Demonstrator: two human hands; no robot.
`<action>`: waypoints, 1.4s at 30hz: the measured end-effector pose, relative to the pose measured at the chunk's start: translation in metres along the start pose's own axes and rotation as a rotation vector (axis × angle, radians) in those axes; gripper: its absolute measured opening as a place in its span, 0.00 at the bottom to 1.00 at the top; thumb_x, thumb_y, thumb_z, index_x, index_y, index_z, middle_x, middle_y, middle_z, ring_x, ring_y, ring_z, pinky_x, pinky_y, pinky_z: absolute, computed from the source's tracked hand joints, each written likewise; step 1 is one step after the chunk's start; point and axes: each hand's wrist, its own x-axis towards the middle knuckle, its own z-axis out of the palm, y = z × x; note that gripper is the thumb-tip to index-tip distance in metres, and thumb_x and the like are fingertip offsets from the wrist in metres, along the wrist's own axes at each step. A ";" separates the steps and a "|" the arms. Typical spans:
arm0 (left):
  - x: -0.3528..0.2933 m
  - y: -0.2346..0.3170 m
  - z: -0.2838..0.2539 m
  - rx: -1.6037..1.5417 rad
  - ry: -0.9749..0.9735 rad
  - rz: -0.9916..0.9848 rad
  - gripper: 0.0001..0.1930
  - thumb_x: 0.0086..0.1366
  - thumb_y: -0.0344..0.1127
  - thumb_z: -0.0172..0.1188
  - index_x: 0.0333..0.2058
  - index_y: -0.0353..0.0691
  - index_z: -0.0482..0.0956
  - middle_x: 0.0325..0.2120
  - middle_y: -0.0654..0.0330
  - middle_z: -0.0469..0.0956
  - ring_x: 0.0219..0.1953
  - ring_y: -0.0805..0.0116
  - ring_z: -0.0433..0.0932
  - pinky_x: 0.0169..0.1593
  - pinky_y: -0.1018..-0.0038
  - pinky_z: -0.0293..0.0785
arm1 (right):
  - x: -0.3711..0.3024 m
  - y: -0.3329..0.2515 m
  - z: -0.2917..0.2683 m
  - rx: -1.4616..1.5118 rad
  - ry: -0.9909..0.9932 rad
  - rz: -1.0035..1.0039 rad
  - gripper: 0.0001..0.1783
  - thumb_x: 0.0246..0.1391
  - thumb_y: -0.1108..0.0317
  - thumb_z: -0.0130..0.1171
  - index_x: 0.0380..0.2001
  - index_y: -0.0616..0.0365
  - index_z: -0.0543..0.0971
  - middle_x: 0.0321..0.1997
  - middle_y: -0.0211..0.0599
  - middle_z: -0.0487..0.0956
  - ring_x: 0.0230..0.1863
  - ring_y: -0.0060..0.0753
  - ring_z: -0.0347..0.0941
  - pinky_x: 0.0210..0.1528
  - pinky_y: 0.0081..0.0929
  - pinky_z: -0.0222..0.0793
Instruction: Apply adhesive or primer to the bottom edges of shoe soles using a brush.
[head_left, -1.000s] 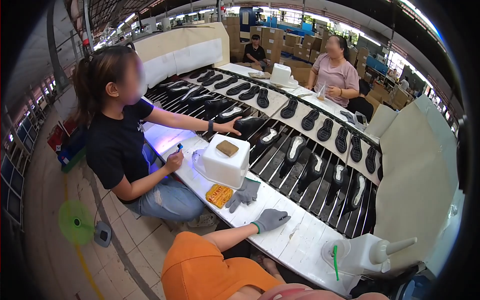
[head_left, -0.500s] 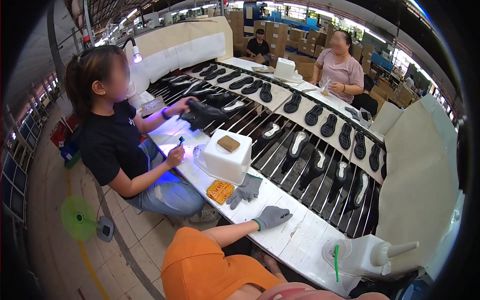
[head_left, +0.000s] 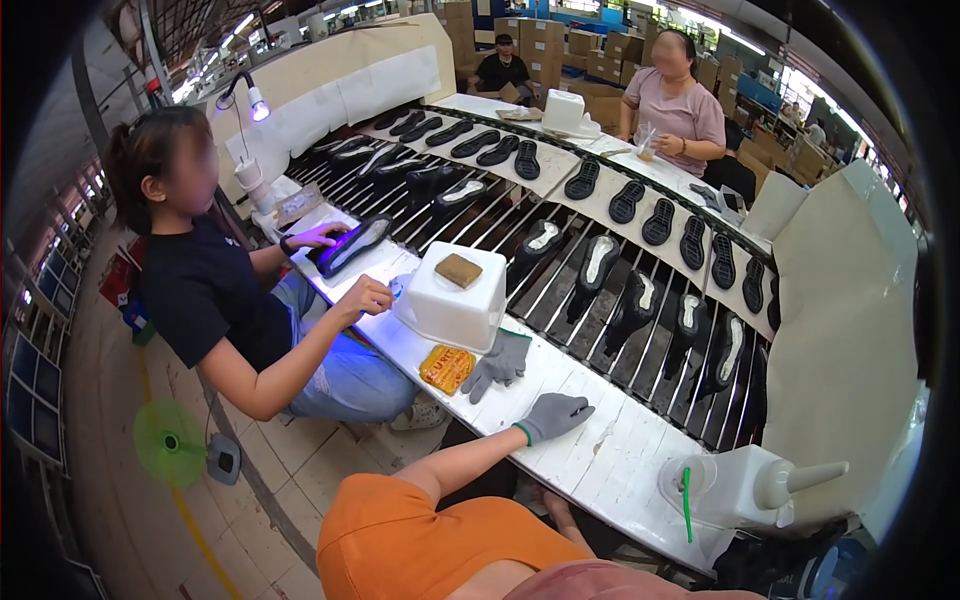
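My left hand (head_left: 555,416), in a grey glove with a green cuff, rests palm down on the white table (head_left: 620,470), fingers loosely laid out with nothing visible in them. Beside it lies an empty grey glove (head_left: 500,365). Left of that is a flat yellow-orange packet (head_left: 447,369) with print. A bare piece of skin shows under the table edge; I cannot make out whether it is my right hand. Behind the table, black shoes with whitish undersides (head_left: 598,262) lie on a rack of metal rods (head_left: 560,330).
A co-worker on the left holds a black shoe (head_left: 355,246) under a violet-lit lamp (head_left: 258,104). A white tub (head_left: 455,305) carries a brown block (head_left: 458,270). Black soles (head_left: 627,201) line the far ledge. A white bottle (head_left: 745,485) and a cup with a green straw (head_left: 687,490) stand at right.
The view has shifted slightly. The left co-worker has lowered the black shoe onto the table under the lamp, and their other hand has moved towards the white tub. My gloved hand stays in place.
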 end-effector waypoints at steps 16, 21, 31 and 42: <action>0.001 -0.004 0.001 0.006 -0.038 0.001 0.17 0.66 0.50 0.49 0.32 0.43 0.78 0.23 0.51 0.78 0.27 0.48 0.77 0.32 0.58 0.71 | -0.012 0.011 0.006 -0.696 0.319 -0.499 0.15 0.56 0.65 0.51 0.42 0.61 0.79 0.39 0.50 0.81 0.43 0.43 0.78 0.48 0.37 0.71; 0.001 -0.003 0.002 0.050 -0.042 -0.020 0.17 0.66 0.50 0.50 0.30 0.43 0.78 0.23 0.51 0.78 0.27 0.49 0.78 0.32 0.58 0.71 | -0.067 -0.043 0.012 -0.749 0.113 -0.267 0.12 0.47 0.68 0.54 0.35 0.55 0.83 0.41 0.50 0.80 0.47 0.49 0.76 0.51 0.40 0.69; 0.003 -0.001 -0.002 -0.012 -0.057 0.039 0.17 0.66 0.50 0.50 0.30 0.44 0.78 0.19 0.51 0.76 0.25 0.50 0.77 0.29 0.58 0.69 | -0.049 -0.021 0.014 -0.783 0.249 -0.399 0.13 0.49 0.63 0.56 0.35 0.56 0.83 0.39 0.53 0.80 0.44 0.52 0.76 0.50 0.42 0.70; 0.002 -0.008 0.007 0.000 -0.015 -0.013 0.18 0.66 0.50 0.51 0.28 0.43 0.78 0.18 0.54 0.76 0.22 0.52 0.77 0.27 0.62 0.69 | -0.074 -0.045 0.027 -1.268 -0.063 -0.378 0.15 0.51 0.69 0.49 0.36 0.65 0.81 0.43 0.58 0.79 0.46 0.59 0.77 0.48 0.50 0.72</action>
